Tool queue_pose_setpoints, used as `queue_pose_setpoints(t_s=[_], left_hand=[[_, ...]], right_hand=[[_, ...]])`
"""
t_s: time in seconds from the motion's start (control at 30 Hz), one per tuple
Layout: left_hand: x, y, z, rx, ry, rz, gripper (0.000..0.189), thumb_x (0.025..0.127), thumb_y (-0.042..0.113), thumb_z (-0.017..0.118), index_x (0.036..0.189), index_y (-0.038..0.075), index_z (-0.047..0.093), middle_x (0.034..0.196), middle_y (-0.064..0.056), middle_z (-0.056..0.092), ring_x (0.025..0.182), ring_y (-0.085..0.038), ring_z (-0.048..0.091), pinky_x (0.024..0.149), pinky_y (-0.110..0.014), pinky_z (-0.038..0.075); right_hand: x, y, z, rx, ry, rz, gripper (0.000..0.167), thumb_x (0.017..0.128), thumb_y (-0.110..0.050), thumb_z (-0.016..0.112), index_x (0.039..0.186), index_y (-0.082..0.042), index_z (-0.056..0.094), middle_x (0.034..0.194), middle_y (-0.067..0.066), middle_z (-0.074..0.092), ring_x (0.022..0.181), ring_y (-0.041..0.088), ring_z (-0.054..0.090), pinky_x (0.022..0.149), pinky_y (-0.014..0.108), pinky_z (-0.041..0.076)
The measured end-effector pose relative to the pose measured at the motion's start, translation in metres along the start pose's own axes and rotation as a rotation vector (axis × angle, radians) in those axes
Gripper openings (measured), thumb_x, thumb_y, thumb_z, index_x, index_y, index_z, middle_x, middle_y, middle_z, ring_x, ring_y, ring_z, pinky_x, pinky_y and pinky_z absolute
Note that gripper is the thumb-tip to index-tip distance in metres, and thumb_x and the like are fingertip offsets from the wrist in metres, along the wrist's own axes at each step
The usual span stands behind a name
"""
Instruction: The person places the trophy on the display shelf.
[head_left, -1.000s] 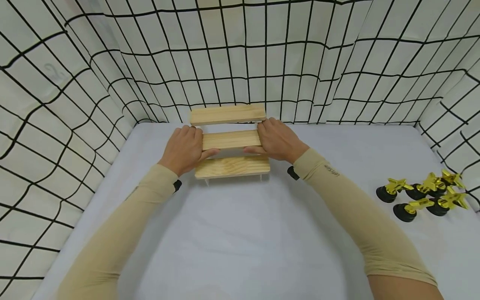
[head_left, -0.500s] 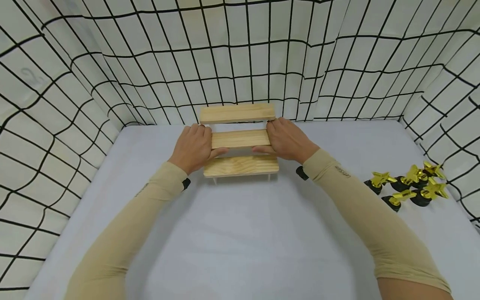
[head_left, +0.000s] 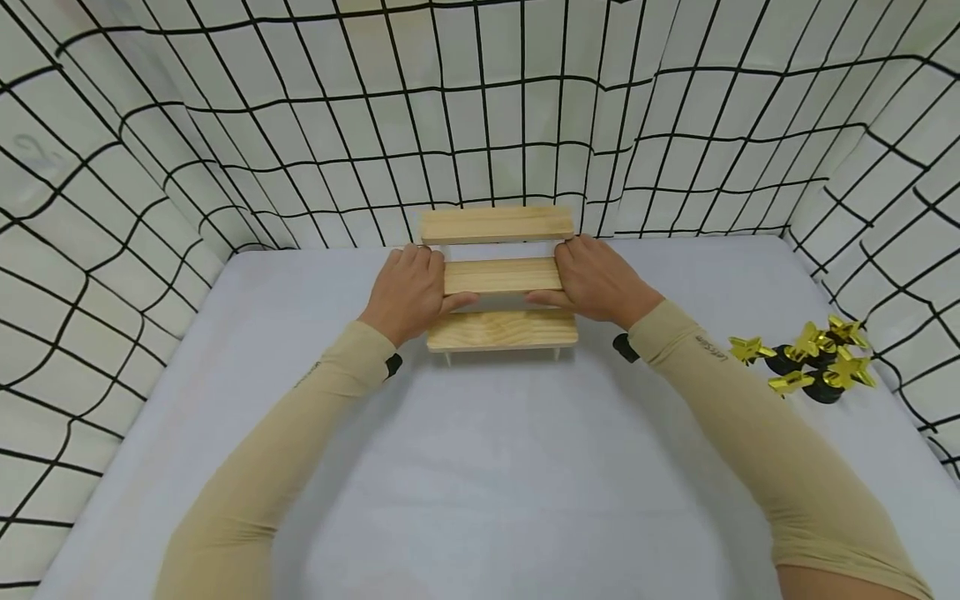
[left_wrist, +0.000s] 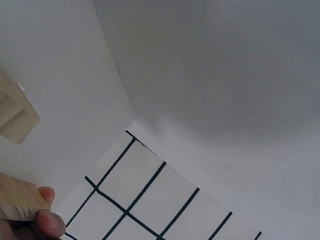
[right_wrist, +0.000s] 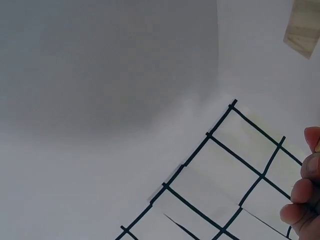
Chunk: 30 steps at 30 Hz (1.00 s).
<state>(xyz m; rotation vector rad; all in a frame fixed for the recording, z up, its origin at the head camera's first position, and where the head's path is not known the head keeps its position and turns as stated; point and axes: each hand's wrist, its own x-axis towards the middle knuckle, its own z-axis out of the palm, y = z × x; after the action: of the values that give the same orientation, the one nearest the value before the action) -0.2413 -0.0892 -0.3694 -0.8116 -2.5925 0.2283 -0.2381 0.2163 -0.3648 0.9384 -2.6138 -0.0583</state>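
A three-tier wooden display stand (head_left: 502, 330) with pale legs stands at the back middle of the white table. My left hand (head_left: 408, 287) grips the left end of its middle board (head_left: 502, 276), thumb along the front edge. At the opposite end my right hand (head_left: 600, 279) holds the same board, its thumb pointing inward. The top board (head_left: 497, 225) rises behind the hands. In the left wrist view, fingertips (left_wrist: 50, 223) curl against a board end (left_wrist: 22, 200). Curled fingers (right_wrist: 302, 200) show at the right edge of the right wrist view.
Several gold star trophies (head_left: 847, 367) with black bases are grouped on the right of the table (head_left: 480, 467), partly behind the right sleeve. White walls with a black grid (head_left: 487, 125) enclose the back and sides.
Both hands have shifted the stand to the right along the table. The head view has turned slightly right, so the trophies appear further left, with some now partly covered by the right forearm.
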Motion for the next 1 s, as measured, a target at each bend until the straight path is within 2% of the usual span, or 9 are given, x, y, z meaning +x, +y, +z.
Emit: queue_pose_setpoints(t_s=[0.07,0.13,0.47,0.53,0.67,0.73,0.8,0.9,1.0], left_hand=[[0.002,0.004,0.0,-0.003,0.0,-0.002,0.077,0.093,0.077,0.047,0.089,0.001,0.056,0.082,-0.014,0.059,0.085,-0.034,0.06,0.073,-0.038,0.044],[0.004,0.008,0.001,-0.006,0.009,-0.001,0.074,0.092,0.075,0.053,0.09,0.001,0.056,0.083,-0.014,0.059,0.086,-0.034,0.061,0.073,-0.038,0.044],[0.012,0.021,0.003,0.0,0.064,0.01,0.074,0.09,0.076,0.054,0.085,0.002,0.054,0.078,-0.013,0.057,0.079,-0.032,0.057,0.073,-0.039,0.044],[0.012,0.022,0.003,-0.001,0.073,0.001,0.075,0.089,0.077,0.055,0.084,0.002,0.054,0.077,-0.012,0.056,0.076,-0.032,0.057,0.072,-0.039,0.043],[0.013,0.024,0.004,-0.015,0.07,-0.005,0.075,0.089,0.077,0.055,0.083,0.003,0.053,0.076,-0.012,0.055,0.074,-0.031,0.056,0.07,-0.039,0.043],[0.013,0.025,0.003,-0.019,0.068,-0.004,0.074,0.09,0.077,0.055,0.082,0.003,0.053,0.076,-0.012,0.055,0.074,-0.031,0.056,0.069,-0.039,0.042],[0.012,0.025,0.003,-0.016,0.076,-0.005,0.074,0.09,0.077,0.055,0.08,0.003,0.052,0.074,-0.011,0.054,0.072,-0.03,0.055,0.068,-0.038,0.042],[0.011,0.025,0.002,-0.015,0.09,-0.006,0.075,0.09,0.078,0.052,0.078,0.004,0.052,0.072,-0.01,0.053,0.07,-0.029,0.053,0.066,-0.038,0.041],[0.01,0.023,0.002,-0.011,0.098,-0.004,0.085,0.093,0.084,0.03,0.078,0.004,0.052,0.071,-0.01,0.052,0.069,-0.029,0.053,0.065,-0.038,0.04]], right_hand=[[-0.003,0.002,-0.001,-0.004,0.005,-0.001,0.103,0.09,-0.084,0.009,0.094,0.006,0.059,0.081,0.018,0.062,0.072,0.032,0.058,0.068,0.042,0.052],[-0.007,0.005,-0.002,-0.013,0.018,-0.009,0.102,0.091,-0.084,0.01,0.092,0.005,0.059,0.079,0.018,0.062,0.07,0.032,0.057,0.067,0.042,0.051],[-0.02,0.015,-0.003,0.009,0.019,0.001,0.097,0.091,-0.084,0.011,0.087,0.003,0.056,0.075,0.015,0.058,0.065,0.029,0.053,0.065,0.042,0.05],[-0.02,0.016,-0.004,0.012,0.016,-0.001,0.094,0.093,-0.083,0.018,0.087,0.003,0.056,0.076,0.016,0.058,0.066,0.03,0.054,0.066,0.043,0.05],[-0.021,0.015,-0.005,0.008,-0.003,0.01,0.08,0.095,-0.076,0.048,0.09,0.003,0.056,0.08,0.017,0.061,0.068,0.029,0.055,0.068,0.043,0.051],[-0.021,0.014,-0.008,0.017,-0.038,0.029,0.073,0.093,-0.069,0.061,0.093,0.005,0.057,0.082,0.017,0.061,0.07,0.03,0.056,0.069,0.043,0.051],[-0.021,0.013,-0.013,0.043,-0.087,0.063,0.072,0.091,-0.065,0.066,0.097,0.006,0.058,0.085,0.017,0.061,0.073,0.03,0.056,0.073,0.043,0.051],[-0.02,0.012,-0.023,0.085,-0.169,0.134,0.072,0.091,-0.065,0.067,0.101,0.007,0.06,0.09,0.017,0.06,0.079,0.031,0.056,0.079,0.044,0.051],[-0.02,0.012,-0.032,0.119,-0.22,0.199,0.07,0.094,-0.066,0.063,0.1,0.004,0.059,0.091,0.015,0.059,0.082,0.029,0.055,0.081,0.043,0.05]])
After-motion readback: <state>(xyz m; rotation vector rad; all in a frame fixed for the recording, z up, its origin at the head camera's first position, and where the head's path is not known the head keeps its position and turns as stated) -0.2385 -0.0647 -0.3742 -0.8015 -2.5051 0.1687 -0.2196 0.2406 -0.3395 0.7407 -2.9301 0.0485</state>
